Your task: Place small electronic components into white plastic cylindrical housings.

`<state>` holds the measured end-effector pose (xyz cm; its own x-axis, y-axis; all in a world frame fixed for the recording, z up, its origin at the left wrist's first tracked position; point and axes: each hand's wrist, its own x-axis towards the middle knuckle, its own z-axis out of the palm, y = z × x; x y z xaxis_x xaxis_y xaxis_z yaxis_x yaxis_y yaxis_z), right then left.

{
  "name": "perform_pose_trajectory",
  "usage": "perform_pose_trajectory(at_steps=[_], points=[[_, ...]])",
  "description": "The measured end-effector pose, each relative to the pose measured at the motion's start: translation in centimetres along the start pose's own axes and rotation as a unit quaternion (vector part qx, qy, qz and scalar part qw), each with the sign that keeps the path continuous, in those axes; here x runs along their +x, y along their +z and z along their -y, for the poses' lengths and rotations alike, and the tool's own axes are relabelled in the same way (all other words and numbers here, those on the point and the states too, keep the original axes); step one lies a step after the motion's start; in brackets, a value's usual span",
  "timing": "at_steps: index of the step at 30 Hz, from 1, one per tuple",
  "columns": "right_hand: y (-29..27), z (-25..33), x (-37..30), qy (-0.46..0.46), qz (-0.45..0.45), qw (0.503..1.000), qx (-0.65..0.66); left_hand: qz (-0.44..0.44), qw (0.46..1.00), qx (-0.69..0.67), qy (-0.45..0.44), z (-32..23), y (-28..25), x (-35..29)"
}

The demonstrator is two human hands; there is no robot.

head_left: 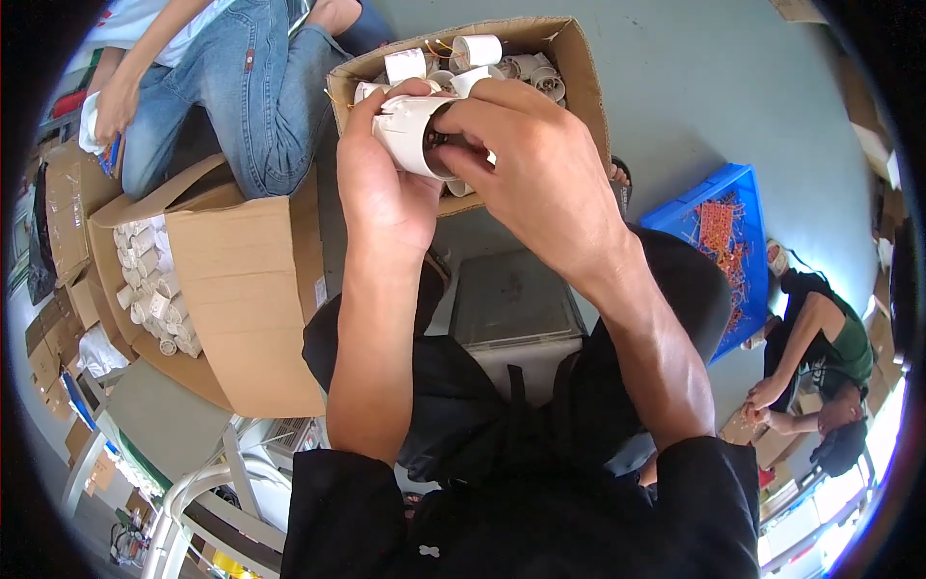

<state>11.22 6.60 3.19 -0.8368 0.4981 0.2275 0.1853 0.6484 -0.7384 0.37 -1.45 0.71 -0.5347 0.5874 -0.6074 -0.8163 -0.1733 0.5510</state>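
A short, hollow white cylinder with a smooth, paper-like wall and a crumpled end (403, 133) sits in the person's left hand (386, 198), held above the near part of an open brown cardboard box (586, 92) on the far side of the scene. The left fingers and thumb curl closed around its outside. The right hand (545, 169) has thumb and forefinger reaching into the dark open mouth, which faces right; whether they pinch anything in there, I cannot tell.

The cylinder looks light and fairly stiff around the open rim, probably dry rather than slippery (a judgement from its matt surface). The creased left end seems softer and likelier to dent or tear, so the sound wall near the mouth looks the better place to take hold, with light pressure.
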Motion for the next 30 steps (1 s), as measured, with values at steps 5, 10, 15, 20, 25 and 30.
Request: perform_pose_trajectory(at_steps=[5,10,15,20,25,30], points=[[0.5,0.0,0.0,-0.002,-0.006,1.0,-0.013,-0.014,0.999,0.016,0.036,0.1,0.2,0.0],[1.3,0.4,0.1,0.021,-0.03,0.999,0.028,-0.026,0.996,0.03,0.084,0.4,-0.4,0.4],[1.2,0.9,-0.4,0.085,-0.043,0.989,0.116,-0.002,0.989,0.055,0.135,0.7,-0.2,0.0],[1.0,1.0,-0.3,0.128,-0.039,0.981,0.138,0.012,0.987,0.072,0.144,0.9,-0.5,0.4],[0.5,0.8,-0.5,0.158,-0.019,0.977,0.139,0.012,0.983,0.109,0.15,1.4,0.0,0.3],[1.1,0.1,-0.7,0.068,-0.076,0.992,0.069,0.009,0.997,-0.007,0.072,1.7,-0.3,0.5]])
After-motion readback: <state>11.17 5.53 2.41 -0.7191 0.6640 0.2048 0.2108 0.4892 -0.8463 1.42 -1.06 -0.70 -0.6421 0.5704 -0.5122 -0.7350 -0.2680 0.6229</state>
